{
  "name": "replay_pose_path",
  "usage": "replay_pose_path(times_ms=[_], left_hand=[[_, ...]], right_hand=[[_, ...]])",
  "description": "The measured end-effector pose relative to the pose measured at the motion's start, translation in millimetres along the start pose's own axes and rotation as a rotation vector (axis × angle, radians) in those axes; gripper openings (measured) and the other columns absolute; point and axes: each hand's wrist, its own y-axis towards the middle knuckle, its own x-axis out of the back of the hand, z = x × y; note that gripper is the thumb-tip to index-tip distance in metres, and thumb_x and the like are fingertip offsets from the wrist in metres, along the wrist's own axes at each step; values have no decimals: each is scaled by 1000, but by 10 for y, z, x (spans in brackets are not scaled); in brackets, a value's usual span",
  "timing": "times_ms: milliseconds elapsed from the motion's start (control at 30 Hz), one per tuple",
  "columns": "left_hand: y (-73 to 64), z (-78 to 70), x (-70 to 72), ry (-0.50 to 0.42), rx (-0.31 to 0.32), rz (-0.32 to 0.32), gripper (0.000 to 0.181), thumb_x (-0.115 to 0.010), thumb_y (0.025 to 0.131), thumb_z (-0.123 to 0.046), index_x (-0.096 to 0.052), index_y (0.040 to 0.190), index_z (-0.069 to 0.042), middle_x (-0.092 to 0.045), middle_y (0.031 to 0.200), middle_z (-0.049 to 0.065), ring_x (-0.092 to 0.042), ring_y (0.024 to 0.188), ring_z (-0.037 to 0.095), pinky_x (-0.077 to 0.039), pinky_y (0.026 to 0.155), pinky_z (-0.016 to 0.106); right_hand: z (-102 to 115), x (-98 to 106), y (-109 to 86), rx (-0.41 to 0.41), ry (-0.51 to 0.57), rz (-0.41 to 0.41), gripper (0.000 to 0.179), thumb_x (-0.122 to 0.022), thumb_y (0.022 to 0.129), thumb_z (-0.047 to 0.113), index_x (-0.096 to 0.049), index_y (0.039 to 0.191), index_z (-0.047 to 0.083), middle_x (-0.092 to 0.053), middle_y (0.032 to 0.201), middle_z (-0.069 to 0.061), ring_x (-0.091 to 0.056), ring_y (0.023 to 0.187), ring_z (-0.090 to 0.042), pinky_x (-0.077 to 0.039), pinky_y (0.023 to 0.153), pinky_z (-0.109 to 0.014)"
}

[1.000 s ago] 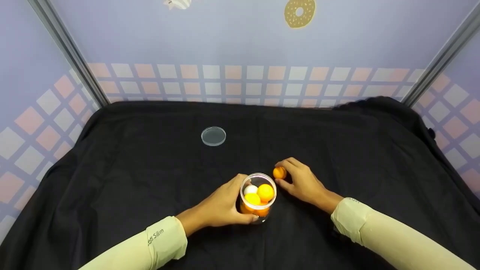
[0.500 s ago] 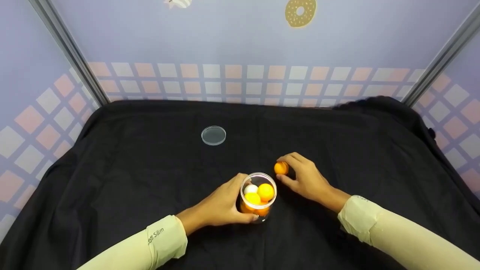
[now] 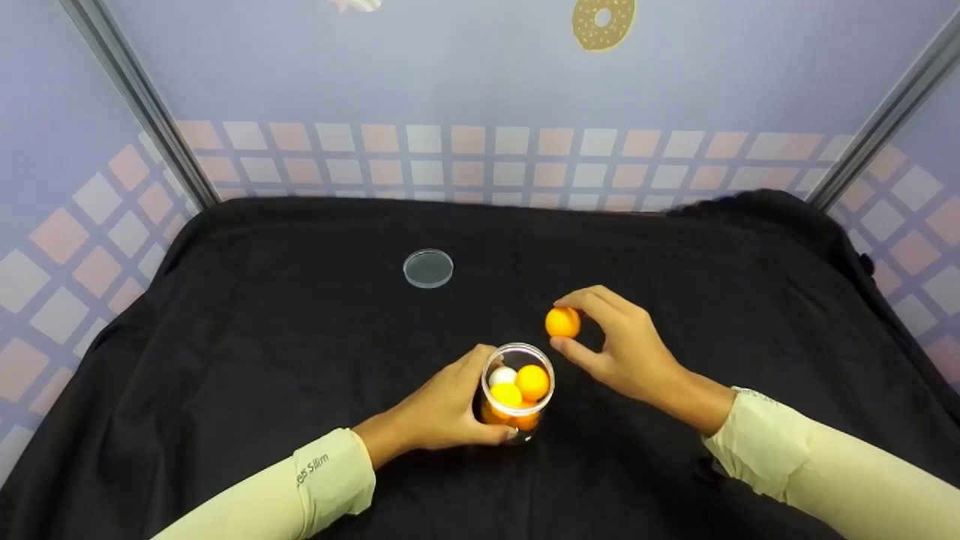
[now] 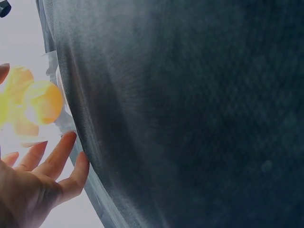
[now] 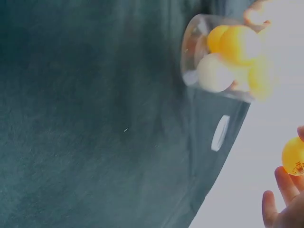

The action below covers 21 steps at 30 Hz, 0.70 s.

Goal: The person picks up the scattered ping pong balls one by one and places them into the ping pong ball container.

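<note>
My left hand (image 3: pixel 450 409) grips a clear plastic jar (image 3: pixel 517 351) from its left side, thumb across the front and fingers behind. Inside the jar lie several orange ping-pong balls (image 3: pixel 532 382) and a white ping-pong ball (image 3: pixel 502 377). The jar stands upright on the black cloth with its mouth uncovered. Up and to the right of the rim, my right hand (image 3: pixel 626 349) pinches one orange ping-pong ball (image 3: pixel 562 322) between thumb and fingertips. That held ball (image 5: pixel 294 156) shows dark printing in the right wrist view.
A clear round lid (image 3: pixel 428 268) lies flat on the black cloth (image 3: pixel 300 300), beyond the jar and to the left. Behind the cloth rises a lilac wall (image 3: pixel 480 82) with a checked band, and side panels stand at left and right.
My right hand has risen with the pinched ping-pong ball, moving up and farther from me beside the jar. My left hand and the jar have stayed in place.
</note>
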Motion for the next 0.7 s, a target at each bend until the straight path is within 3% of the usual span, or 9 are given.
replay_pose_path(times_ms=[233, 500, 700], left_hand=[[-3, 5, -3, -9, 11, 5, 82, -87, 73, -46, -42, 136, -20, -57, 126, -5, -60, 114, 9, -51, 103, 31], [-1, 10, 3, -7, 1, 11, 84, -87, 73, -45, -41, 137, -18, -57, 127, -4, -61, 113, 9, -52, 102, 32], [2, 8, 0, -5, -17, 3, 82, -87, 74, -45, -41, 137, -19, -57, 127, -5, -60, 114, 8, -51, 102, 31]], right_hand=[[197, -25, -35, 88, 58, -14, 37, -84, 85, 23, -69, 116, 10, -68, 114, 3, -64, 103, -9, -50, 95, -16], [348, -80, -45, 108, 102, -4, 37, -83, 85, 21, -68, 117, 12, -68, 115, 3, -66, 104, -11, -56, 91, -26], [416, -201, -31, 143, 120, -9, 36, -85, 83, 20, -69, 114, 13, -68, 113, 4, -67, 103, -11, -55, 91, -22]])
